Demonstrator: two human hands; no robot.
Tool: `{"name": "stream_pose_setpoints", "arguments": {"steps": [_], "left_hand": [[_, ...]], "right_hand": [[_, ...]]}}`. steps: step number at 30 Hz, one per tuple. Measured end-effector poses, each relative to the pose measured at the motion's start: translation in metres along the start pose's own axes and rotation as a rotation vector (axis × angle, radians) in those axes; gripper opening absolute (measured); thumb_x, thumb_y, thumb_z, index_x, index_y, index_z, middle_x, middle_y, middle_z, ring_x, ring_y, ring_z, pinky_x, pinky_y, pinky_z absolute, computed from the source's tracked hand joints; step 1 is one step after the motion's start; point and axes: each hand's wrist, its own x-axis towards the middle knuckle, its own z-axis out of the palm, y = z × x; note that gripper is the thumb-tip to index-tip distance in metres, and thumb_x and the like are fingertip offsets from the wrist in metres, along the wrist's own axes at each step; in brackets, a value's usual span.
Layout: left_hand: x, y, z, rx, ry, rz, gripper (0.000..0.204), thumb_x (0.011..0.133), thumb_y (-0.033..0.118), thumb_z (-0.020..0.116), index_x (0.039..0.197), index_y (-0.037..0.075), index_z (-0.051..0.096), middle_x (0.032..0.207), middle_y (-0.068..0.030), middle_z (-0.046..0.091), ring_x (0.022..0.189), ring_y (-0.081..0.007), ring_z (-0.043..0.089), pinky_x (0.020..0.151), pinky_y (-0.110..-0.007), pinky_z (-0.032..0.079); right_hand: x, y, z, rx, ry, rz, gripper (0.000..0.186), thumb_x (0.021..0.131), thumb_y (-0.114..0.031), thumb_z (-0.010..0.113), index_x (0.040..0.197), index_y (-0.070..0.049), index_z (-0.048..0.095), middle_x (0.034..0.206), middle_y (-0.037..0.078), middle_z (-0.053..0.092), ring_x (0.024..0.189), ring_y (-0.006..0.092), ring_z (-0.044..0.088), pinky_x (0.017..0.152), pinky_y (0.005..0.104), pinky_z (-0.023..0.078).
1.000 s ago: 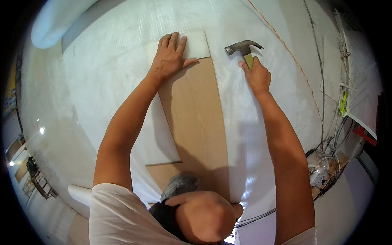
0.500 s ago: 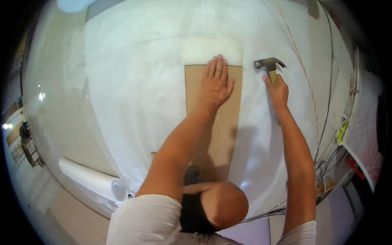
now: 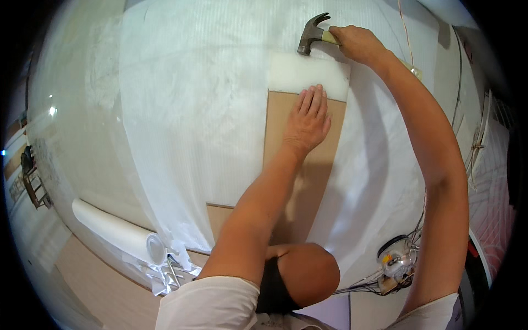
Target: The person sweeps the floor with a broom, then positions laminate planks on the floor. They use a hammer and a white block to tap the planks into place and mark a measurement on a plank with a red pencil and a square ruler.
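Your left hand (image 3: 307,122) lies fingers spread flat on the stiff brown plank (image 3: 302,165), its fingertips at the soft white foam block (image 3: 308,74) (likely crushable), while your right hand (image 3: 357,43) grips the top-heavy hammer (image 3: 312,34) closed around its handle.

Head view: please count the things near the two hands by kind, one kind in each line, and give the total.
Hammer, held in the right hand: 1
Brown plank, under the flat left hand: 1
White foam block at the plank's far end: 1
Roll of white sheet: 1
Total: 4
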Motion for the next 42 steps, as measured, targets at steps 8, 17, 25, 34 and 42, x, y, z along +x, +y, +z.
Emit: {"name": "stream_pose_setpoints", "arguments": {"steps": [8, 17, 25, 34, 42], "left_hand": [[-0.002, -0.008, -0.006, -0.037, 0.012, -0.001, 0.055, 0.088, 0.024, 0.062, 0.134, -0.004, 0.052, 0.147, -0.0196, 0.046, 0.138, -0.0342, 0.042, 0.119, -0.047, 0.031], [0.008, 0.018, -0.004, 0.041, 0.015, 0.097, 0.051, 0.089, 0.016, 0.056, 0.135, -0.005, 0.050, 0.142, -0.0255, 0.049, 0.135, -0.0401, 0.043, 0.117, -0.050, 0.030], [-0.033, 0.063, -0.049, 0.006, 0.041, 0.553, 0.014, 0.090, 0.008, 0.048, 0.078, 0.000, 0.049, 0.079, -0.0174, 0.052, 0.083, -0.0375, 0.050, 0.077, -0.051, 0.038], [0.083, -0.045, -0.077, 0.297, -0.502, 0.874, 0.100, 0.076, 0.071, 0.073, 0.140, -0.002, 0.050, 0.109, -0.0240, 0.069, 0.096, -0.0394, 0.068, 0.077, -0.047, 0.058], [0.058, 0.082, -0.126, 0.323, -0.372, 1.042, 0.090, 0.073, 0.061, 0.080, 0.133, -0.002, 0.058, 0.087, -0.0229, 0.071, 0.072, -0.0369, 0.068, 0.066, -0.046, 0.057]], "right_hand": [[0.001, -0.018, 0.005, 0.080, 0.077, 0.028, 0.029, 0.088, -0.011, 0.055, 0.116, -0.012, 0.063, 0.096, 0.018, 0.072, 0.090, 0.0373, 0.070, 0.076, 0.0482, 0.056], [-0.196, -0.113, 0.077, 0.891, 0.563, 0.841, 0.031, 0.091, -0.032, 0.064, 0.115, -0.012, 0.060, 0.088, 0.025, 0.070, 0.082, 0.0458, 0.067, 0.073, 0.0556, 0.053], [-0.641, -0.414, 0.200, 0.787, 0.411, 1.638, 0.029, 0.090, -0.023, 0.064, 0.117, -0.014, 0.061, 0.093, 0.016, 0.069, 0.085, 0.0377, 0.068, 0.072, 0.0490, 0.053], [-0.897, -0.975, 0.195, 0.328, 0.252, 2.973, 0.034, 0.078, -0.023, 0.070, 0.105, -0.004, 0.062, 0.095, 0.024, 0.069, 0.092, 0.0437, 0.066, 0.078, 0.0509, 0.050], [-0.783, -1.143, 0.154, 0.816, 0.582, 3.706, 0.024, 0.086, -0.024, 0.070, 0.097, -0.004, 0.062, 0.067, 0.011, 0.064, 0.051, 0.0232, 0.063, 0.047, 0.0391, 0.050]]}}
